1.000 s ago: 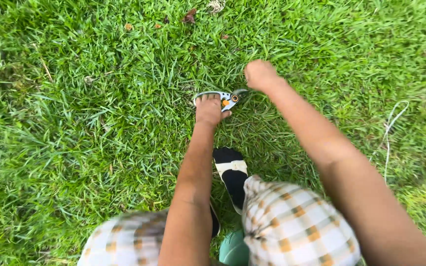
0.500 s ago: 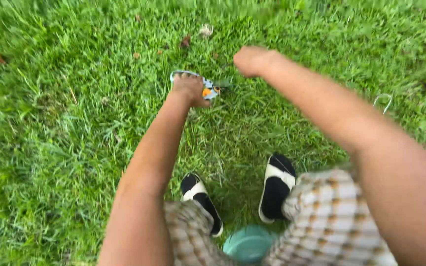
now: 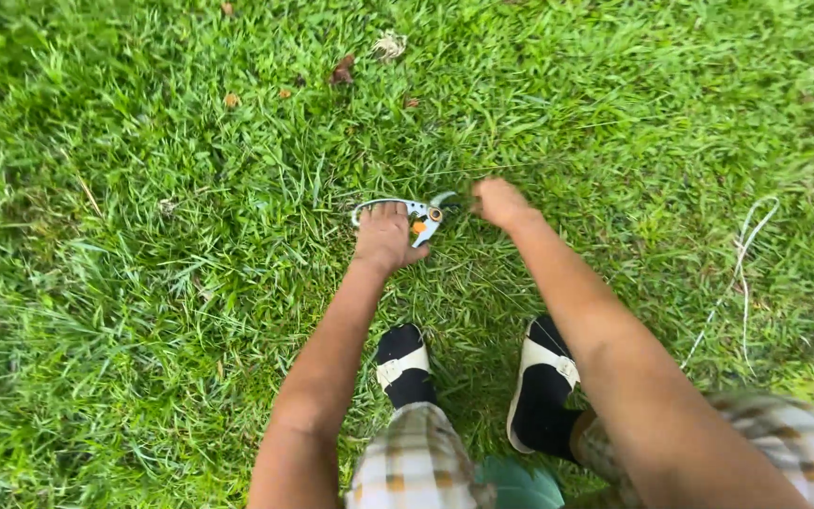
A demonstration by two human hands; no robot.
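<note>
My left hand [image 3: 385, 238] grips a pair of garden shears [image 3: 414, 213] with light handles and an orange lock, held low in the grass [image 3: 143, 236]. The blades point right, toward my right hand [image 3: 498, 202]. That hand is closed in a fist just beside the blade tips, pinching what looks like a thin grass stem that runs off to the right. I cannot tell whether the blades are closed on anything.
Both my feet in black socks and light sandals [image 3: 541, 382] stand below the hands. A pale string or dry stem [image 3: 744, 254] lies at the right. Dry leaves [image 3: 341, 69] and a pale clump [image 3: 389, 43] lie farther off. A green object [image 3: 518, 485] sits between my knees.
The view shifted, and both feet are now in sight. My hands stay together low in the grass, with the right fist now closer to the shear blades.
</note>
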